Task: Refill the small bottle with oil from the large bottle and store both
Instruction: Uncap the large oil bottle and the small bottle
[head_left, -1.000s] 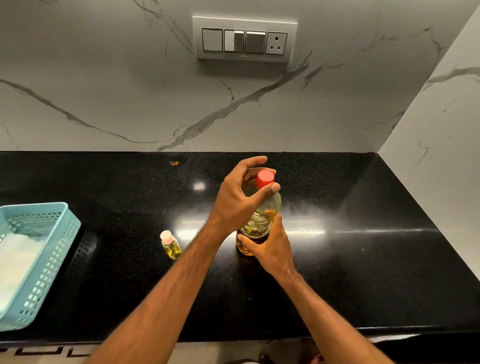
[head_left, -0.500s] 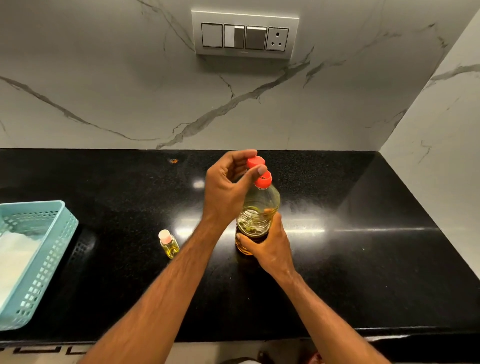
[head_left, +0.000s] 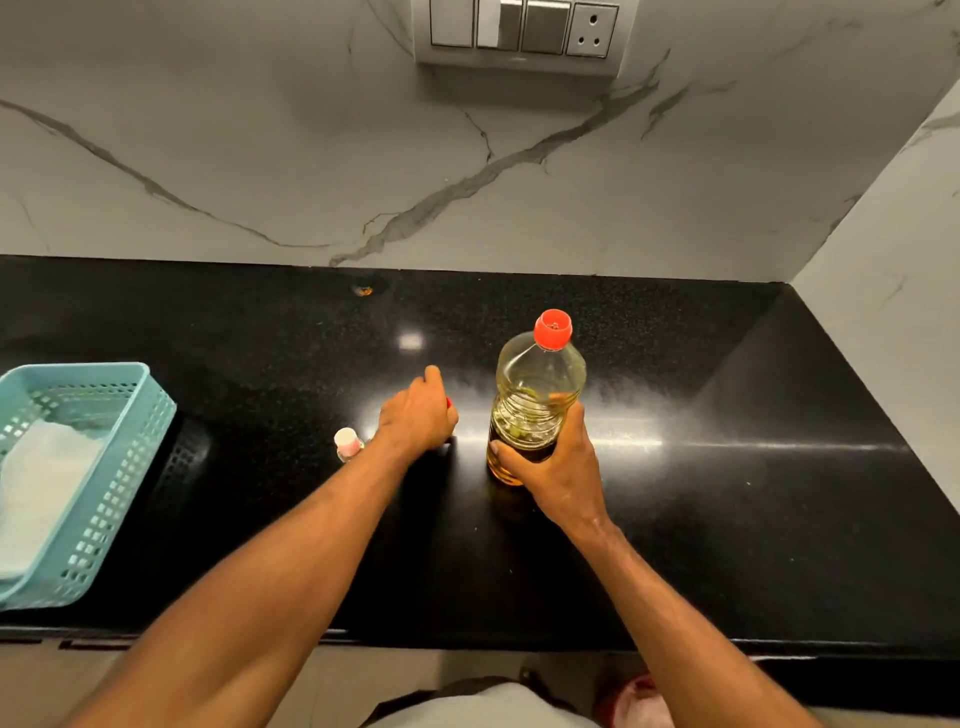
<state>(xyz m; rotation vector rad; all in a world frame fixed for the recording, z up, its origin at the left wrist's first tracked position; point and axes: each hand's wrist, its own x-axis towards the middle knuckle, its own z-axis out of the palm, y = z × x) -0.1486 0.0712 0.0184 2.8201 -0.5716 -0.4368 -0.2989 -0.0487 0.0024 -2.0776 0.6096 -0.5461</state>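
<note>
Cap off: the left hand (head_left: 415, 413), over the large oil bottle (head_left: 535, 400) a moment ago, now sits low on the black surface (head_left: 727, 519), its grip curled round a sliver of red cap (head_left: 448, 402) (mostly hidden). The right hand (head_left: 558, 467) wraps the bottle's base; a red spout ring remains. The small bottle (head_left: 348, 444) stands capped beside the left wrist, so it needs opening next. Open room lies right; the blue basket (head_left: 104, 467) sits at the left edge.

The picture is bright and mostly sharp; light comes from above; the shiny black table (head_left: 727, 467) shows a small white glare spot near the middle and a long bright streak running toward 3 o'clock; dark shadows sit under the arms toward 6 o'clock; the wide lens bends the table's front edge and stretches the arms at the bottom corners.
</note>
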